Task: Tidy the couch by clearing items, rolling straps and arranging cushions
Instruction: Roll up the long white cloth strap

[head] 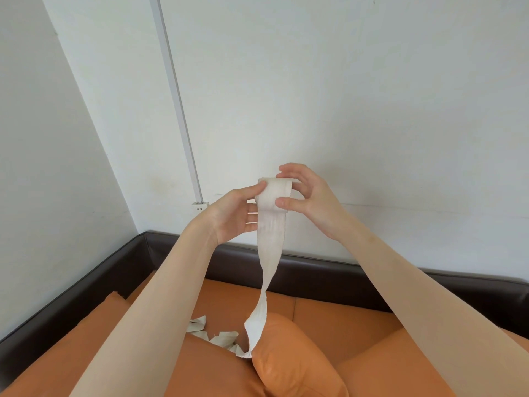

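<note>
A cream fabric strap (269, 224) is partly wound into a small roll (276, 193) held up in front of the wall. My left hand (237, 213) holds the roll's left end, thumb on top and fingers behind. My right hand (306, 196) pinches its right side between thumb and fingers. The loose length hangs down, twists, and trails onto the orange couch (343, 325), where more of the strap (217, 336) lies crumpled behind my left forearm. An orange cushion (289, 359) sits just below the hanging strap.
The couch has a dark brown frame (315, 270) along the back and left side. Behind it are a white wall with a vertical cable duct (177, 104) and a socket (200, 207). Another orange cushion (114, 302) shows at the left.
</note>
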